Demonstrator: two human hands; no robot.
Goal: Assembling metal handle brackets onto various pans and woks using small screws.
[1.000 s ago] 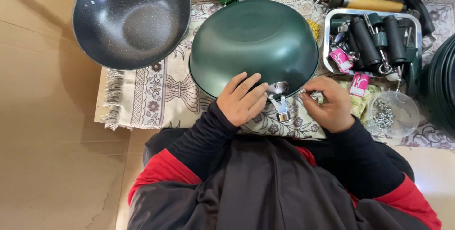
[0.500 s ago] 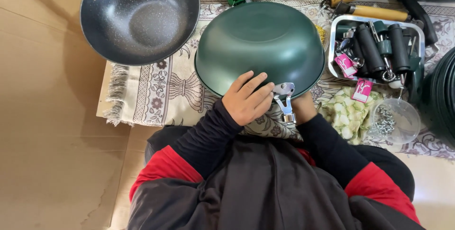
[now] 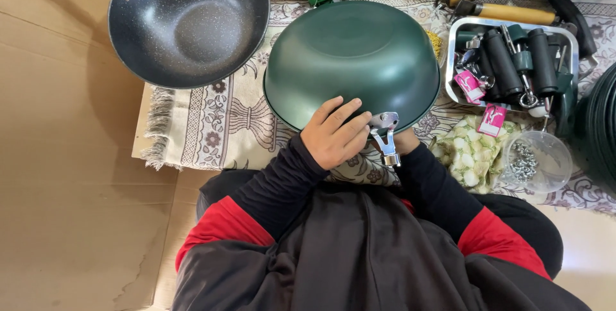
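A dark green wok [image 3: 353, 54] lies upside down on a patterned mat [image 3: 212, 125] in front of me. My left hand [image 3: 332, 134] rests on its near rim, fingers spread over the metal and touching a silver handle bracket [image 3: 385, 134] that sits at the rim. My right hand [image 3: 407, 140] is tucked under the rim just right of the bracket. Only its wrist end shows, and its fingers are hidden.
A black speckled wok [image 3: 189, 22] sits at the back left. A metal tray [image 3: 513, 61] of black handles and pink tags stands at the right, above a clear cup of screws [image 3: 536, 160] and a floral cloth [image 3: 468, 154]. Wooden handles [image 3: 507, 11] lie behind.
My right hand has moved left from the mat to the wok's near rim and slipped under it. The left hand stays on the rim by the bracket.
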